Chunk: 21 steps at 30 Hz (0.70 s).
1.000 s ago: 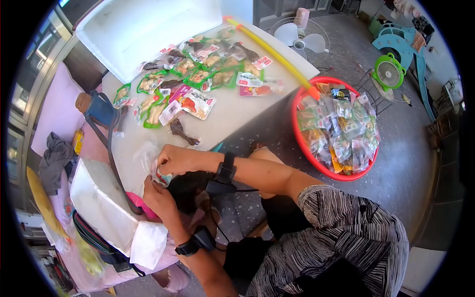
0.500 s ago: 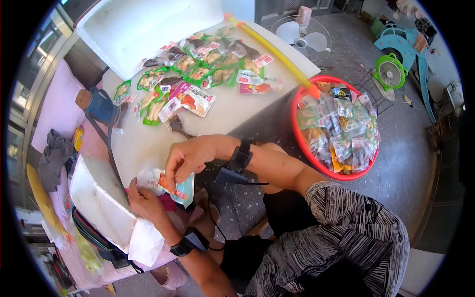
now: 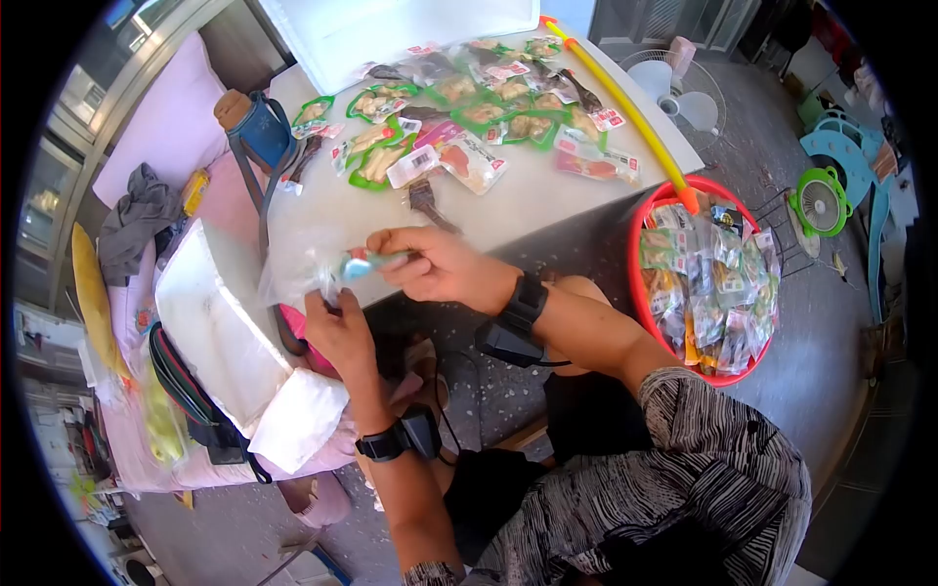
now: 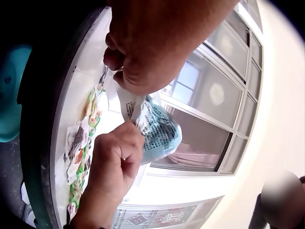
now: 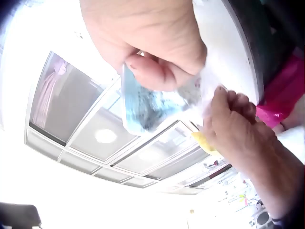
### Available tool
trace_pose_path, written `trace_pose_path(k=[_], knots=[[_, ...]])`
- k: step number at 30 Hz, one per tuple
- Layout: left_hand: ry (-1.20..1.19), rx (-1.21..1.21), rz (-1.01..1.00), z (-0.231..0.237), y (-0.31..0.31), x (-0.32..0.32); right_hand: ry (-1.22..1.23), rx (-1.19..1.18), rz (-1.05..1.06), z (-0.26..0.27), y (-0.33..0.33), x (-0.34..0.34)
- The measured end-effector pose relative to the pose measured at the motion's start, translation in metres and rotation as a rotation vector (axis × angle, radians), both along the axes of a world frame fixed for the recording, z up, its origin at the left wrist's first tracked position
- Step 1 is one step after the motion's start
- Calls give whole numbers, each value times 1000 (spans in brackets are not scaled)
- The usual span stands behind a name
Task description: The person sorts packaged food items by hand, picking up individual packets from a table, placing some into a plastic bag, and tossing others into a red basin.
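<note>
Far left of the frame: a grey cloth (image 3: 139, 223), lying bunched beside a pink seat. Next, left of centre: one white foam box (image 3: 220, 317), sitting open and tilted; above it, one blue flask (image 3: 262, 135) with strap, leaning at the table's edge. Centre left: a clear plastic bag (image 3: 291, 266), spreading over the white table (image 3: 327, 207). Below the bag: the left hand (image 3: 342, 337), its fingers curling narrowly and pinching the clear plastic at its gathered end. Just above and right of those fingertips: one light-blue packet (image 3: 360, 265), jutting leftward from the fingers of the right hand (image 3: 440, 269), which are curling round its edge, thumb pressing; in the right wrist view the packet is hanging below these fingers, printed face showing. Whether the left fingers are also touching the packet, the pictures cannot tell. Upper centre: assorted food packets (image 3: 454, 90), lying in a loose spread. Upper right: one yellow tube (image 3: 625, 96), orange-ended, slanting along the table edge. Right: one red tub (image 3: 638, 283), holding many packets; beyond it, a green fan (image 3: 821, 203) is standing.
</note>
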<state>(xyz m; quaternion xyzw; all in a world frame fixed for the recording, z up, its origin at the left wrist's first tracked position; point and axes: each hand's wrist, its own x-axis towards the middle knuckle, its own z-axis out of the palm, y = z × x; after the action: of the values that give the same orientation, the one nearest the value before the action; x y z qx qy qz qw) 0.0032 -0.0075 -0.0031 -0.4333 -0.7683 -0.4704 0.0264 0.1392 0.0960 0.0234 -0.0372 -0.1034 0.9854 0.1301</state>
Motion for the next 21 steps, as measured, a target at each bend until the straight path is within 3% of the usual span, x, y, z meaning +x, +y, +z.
trace_pose_path(k=[3,4,7,8,11,13,15,18,21], knots=[[378,301,16,-7,-5,-30,-142,592,202,10,4,11],[329,343,3,-13,-6,-47,-148,701,198,10,9,12],[-483,-16,233,-18,-23,-67,5,750,32,-9,38,20],[-519,2,188,-16,-25,-65,47,770,-50,-8,43,21],[-215,-209,-80,-25,-24,-57,-12,873,-327,18,40,20],[-236,-275,-179,-24,-21,-43,-238,977,-380,28,36,7],[-217,-328,-250,-18,-19,-29,-276,1070,-433,19,39,-21],[-31,-438,-200,-14,-22,-21,-322,1141,-415,-9,56,-57],[72,-510,-15,0,-22,-9,-775,1703,-930,-30,58,-50]])
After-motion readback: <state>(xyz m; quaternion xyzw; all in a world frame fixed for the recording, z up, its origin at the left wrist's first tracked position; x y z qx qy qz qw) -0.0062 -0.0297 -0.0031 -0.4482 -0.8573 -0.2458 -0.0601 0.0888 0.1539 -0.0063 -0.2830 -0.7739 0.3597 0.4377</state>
